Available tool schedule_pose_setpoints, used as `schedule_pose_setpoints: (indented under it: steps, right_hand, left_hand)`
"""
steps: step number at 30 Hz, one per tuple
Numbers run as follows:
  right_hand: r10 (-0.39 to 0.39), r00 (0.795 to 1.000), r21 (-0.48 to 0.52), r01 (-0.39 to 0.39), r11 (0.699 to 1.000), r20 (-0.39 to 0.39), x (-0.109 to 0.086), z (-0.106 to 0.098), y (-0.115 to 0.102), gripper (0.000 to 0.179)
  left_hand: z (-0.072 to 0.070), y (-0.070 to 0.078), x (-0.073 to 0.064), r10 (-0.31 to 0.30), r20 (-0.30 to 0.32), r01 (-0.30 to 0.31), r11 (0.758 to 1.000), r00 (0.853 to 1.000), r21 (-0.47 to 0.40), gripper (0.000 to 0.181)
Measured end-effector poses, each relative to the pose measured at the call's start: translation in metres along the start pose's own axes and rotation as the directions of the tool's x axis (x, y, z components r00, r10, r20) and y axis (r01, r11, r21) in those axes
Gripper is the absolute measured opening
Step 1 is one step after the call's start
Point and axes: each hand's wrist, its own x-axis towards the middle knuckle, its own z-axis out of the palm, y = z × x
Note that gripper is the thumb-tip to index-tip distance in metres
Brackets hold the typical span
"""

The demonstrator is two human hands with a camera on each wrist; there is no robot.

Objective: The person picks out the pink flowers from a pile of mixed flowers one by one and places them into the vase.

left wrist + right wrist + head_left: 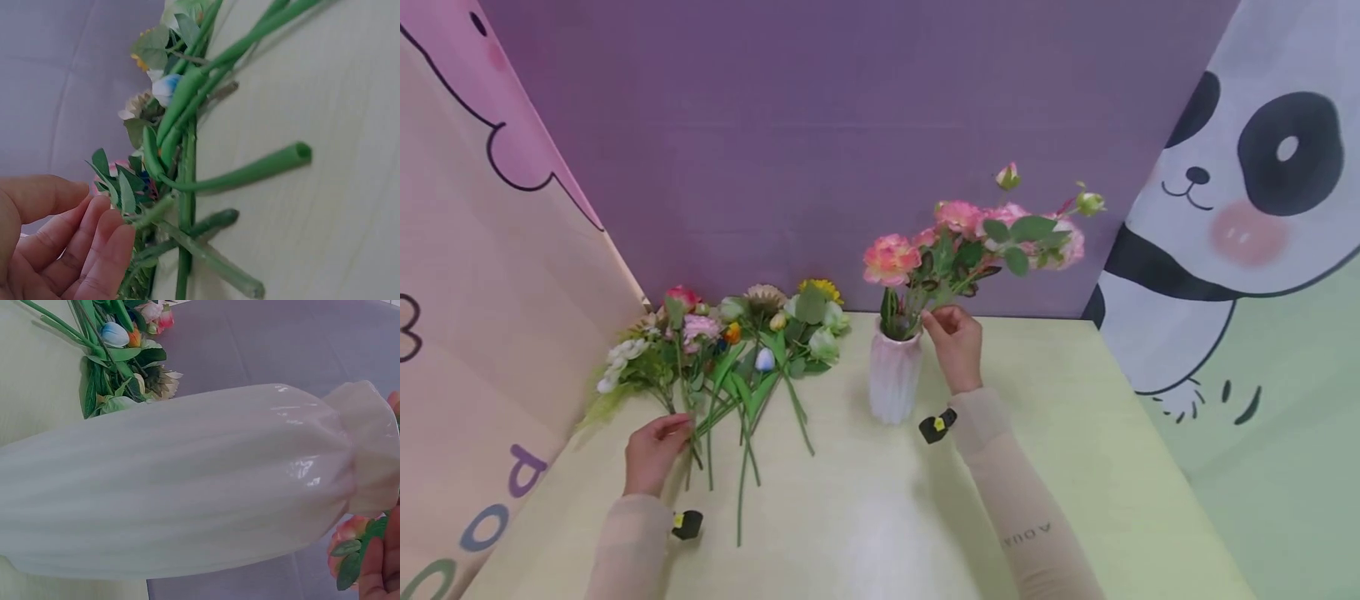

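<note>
A white and pink ruffled vase [894, 379] stands upright on the table, its side filling much of the right wrist view. Pink artificial flowers [891, 260] rise from its mouth, and a leafy spray leans right. Just beside the rim, my right hand [957, 346] pinches a pink flower stem between thumb and fingers. The right wrist view shows only some fingers [380, 565] by the rim. At the left, my left hand [657, 450] is at the lower stems of a flower pile. Its thumb and fingertips come together near green stems [212, 256]; whether they grip one is unclear.
The pile holds a blue-white tulip [765, 360], white blossoms [620, 360], a pink flower [700, 330] and a yellow flower [823, 289]. Long loose stems point toward the table's front. A purple backdrop [850, 150] stands behind the table [850, 500], with printed panels on both sides.
</note>
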Motion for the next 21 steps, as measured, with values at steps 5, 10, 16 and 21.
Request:
schedule_pose_setpoints:
  steps: [5,10,16,21]
  right_hand:
    - [0.024,1.0,-0.002,-0.024,1.0,-0.008,-0.002,0.003,0.003,0.017]
    - [0.033,0.999,0.035,-0.032,0.999,-0.032,-0.001,0.001,0.008,0.016]
    - [0.09,0.996,0.054,-0.09,0.995,-0.001,-0.001,0.0,0.005,0.012]
    - [0.092,0.995,0.032,-0.093,0.995,0.033,-0.002,0.004,0.011,0.011]
  left_hand:
    - [-0.001,-0.004,0.004,-0.016,-0.012,0.016,1.0,1.0,0.016,0.03]
    - [0.0,-0.003,0.012,-0.007,-0.013,0.008,0.996,1.0,0.091,0.03]
    - [0.0,0.001,0.025,-0.011,0.002,0.011,0.993,1.0,0.121,0.032]
    - [0.0,0.002,0.032,-0.054,0.011,0.052,0.991,0.998,0.127,0.035]
